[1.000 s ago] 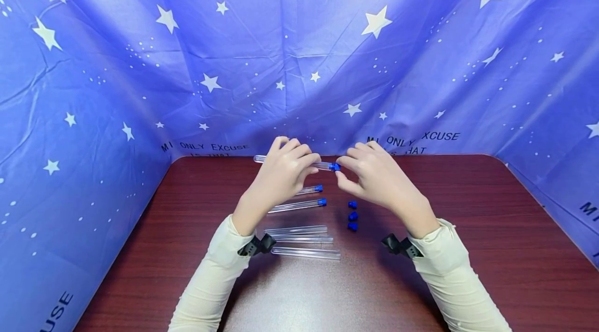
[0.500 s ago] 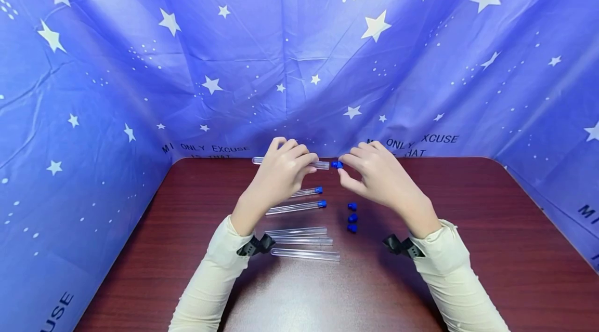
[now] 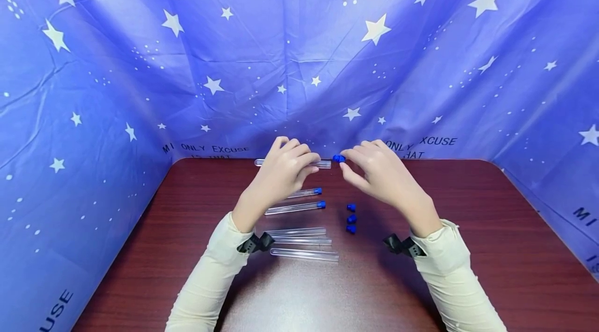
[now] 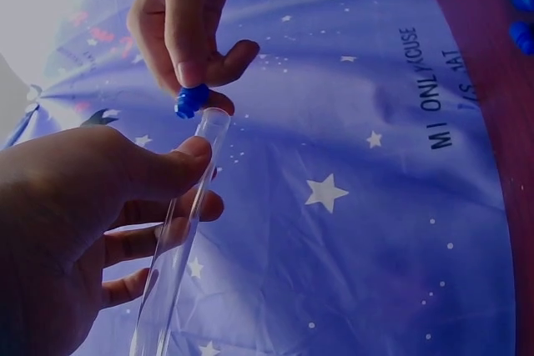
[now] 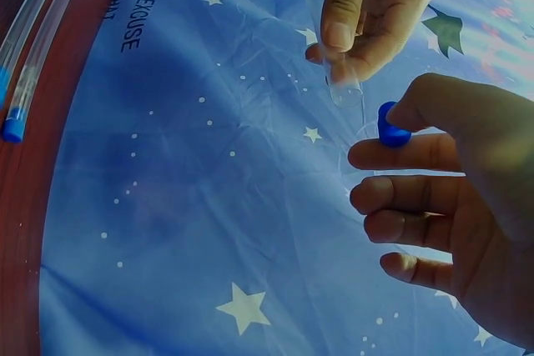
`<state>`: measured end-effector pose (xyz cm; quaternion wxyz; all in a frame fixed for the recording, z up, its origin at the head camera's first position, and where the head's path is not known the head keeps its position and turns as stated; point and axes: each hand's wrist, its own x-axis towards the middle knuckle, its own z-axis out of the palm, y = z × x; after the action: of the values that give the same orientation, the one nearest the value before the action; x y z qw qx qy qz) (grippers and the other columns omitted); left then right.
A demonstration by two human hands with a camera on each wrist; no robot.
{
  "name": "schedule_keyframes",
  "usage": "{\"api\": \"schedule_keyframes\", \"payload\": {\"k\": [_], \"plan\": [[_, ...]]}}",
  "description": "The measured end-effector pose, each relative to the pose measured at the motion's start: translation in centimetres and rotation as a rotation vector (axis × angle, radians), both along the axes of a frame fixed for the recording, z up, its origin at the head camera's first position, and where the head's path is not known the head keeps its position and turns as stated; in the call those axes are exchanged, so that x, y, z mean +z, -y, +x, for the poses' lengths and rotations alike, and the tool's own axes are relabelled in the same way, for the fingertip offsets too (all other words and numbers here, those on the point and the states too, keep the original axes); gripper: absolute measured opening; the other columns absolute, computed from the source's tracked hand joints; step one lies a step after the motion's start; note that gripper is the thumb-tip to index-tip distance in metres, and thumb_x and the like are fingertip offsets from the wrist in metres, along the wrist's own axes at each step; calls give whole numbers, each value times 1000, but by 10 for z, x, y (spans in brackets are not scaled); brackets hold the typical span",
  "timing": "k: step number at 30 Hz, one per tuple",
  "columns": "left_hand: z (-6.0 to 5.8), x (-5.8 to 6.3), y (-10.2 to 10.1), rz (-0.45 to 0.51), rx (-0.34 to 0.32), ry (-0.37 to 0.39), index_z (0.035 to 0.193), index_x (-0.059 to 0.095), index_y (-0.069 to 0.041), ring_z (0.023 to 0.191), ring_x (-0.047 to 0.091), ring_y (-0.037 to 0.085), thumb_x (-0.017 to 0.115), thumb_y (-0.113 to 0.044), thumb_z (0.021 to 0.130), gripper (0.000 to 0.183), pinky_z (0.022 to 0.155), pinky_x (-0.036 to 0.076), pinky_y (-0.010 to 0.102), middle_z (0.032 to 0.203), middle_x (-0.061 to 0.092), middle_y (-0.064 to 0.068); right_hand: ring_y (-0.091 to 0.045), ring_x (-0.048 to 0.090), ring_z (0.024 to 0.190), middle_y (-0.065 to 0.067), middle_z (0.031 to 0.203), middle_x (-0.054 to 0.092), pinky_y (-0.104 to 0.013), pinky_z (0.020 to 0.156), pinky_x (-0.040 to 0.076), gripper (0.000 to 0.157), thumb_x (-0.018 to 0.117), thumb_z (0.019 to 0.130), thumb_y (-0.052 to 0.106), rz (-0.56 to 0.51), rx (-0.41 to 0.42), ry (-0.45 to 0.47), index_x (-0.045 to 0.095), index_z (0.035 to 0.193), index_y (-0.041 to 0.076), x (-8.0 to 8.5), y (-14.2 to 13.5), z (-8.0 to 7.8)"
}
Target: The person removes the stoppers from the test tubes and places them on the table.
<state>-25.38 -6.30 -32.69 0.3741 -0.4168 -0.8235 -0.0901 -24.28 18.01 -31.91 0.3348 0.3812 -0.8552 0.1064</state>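
- Starry blue backdrop (image 3: 299, 36) behind brown tabletop (image 3: 468, 202)
- Clear tube (image 4: 169, 281) pinched in left hand (image 3: 284, 168)
- Blue cap (image 3: 339, 158) pinched in right hand (image 3: 380, 170), just beside tube's mouth
- On tabletop: capped tubes (image 3: 295, 208), uncapped tubes (image 3: 304, 254), loose caps (image 3: 351, 218)

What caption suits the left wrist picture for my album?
The left hand holds an uncapped clear tube; close by, the right hand pinches a blue cap.
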Motion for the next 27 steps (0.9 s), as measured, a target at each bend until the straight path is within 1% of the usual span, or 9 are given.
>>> {"api": "schedule_keyframes", "payload": {"k": [6,13,16,19,22,25,27], "plan": [[1,-1,-1,-72,18,27,99,76,-17,86,60,19,75,-24,93,10,88,43,38,88,70,-4,-29,61,79,-9,84,71,-45,82,47,20,64,92,17,13,-18,46,73,101,1,4,-4,2],[3,-6,-2,-153,34,117,94,76,-18,84,62,17,77,-24,90,7,87,43,37,86,72,-5,-26,60,75,-6,80,67,-43,79,47,16,63,94,17,65,-24,93,71,98,4,6,-9,6],[3,-10,-3,-193,41,154,95,76,-19,85,64,16,78,-25,90,8,88,43,38,87,73,-6,-23,58,73,-4,77,65,-42,77,47,15,63,95,18,97,-16,111,71,96,5,2,-12,7],[2,-15,-4,-231,42,181,94,75,-19,86,66,15,78,-25,89,9,87,44,38,87,74,-6,-21,57,72,-3,77,66,-43,78,49,16,64,95,18,126,-1,136,72,97,4,-4,-15,8],[1,-21,-5,-271,42,203,92,75,-19,86,67,15,77,-24,89,7,87,44,38,86,73,-6,-18,52,70,1,74,62,-41,78,49,13,63,95,18,170,14,158,70,93,7,-12,-16,9],[0,-26,-6,-312,45,232,92,75,-19,85,68,16,76,-27,90,8,87,44,38,85,73,-6,-16,50,67,4,69,55,-39,76,47,11,63,94,18,220,32,149,66,87,10,-18,-17,10],[-1,-30,-7,-341,47,245,92,75,-20,84,69,16,76,-29,90,9,87,44,37,85,73,-5,-16,50,65,6,66,51,-38,73,46,13,64,93,18,244,49,131,62,83,12,-23,-16,11]]}}
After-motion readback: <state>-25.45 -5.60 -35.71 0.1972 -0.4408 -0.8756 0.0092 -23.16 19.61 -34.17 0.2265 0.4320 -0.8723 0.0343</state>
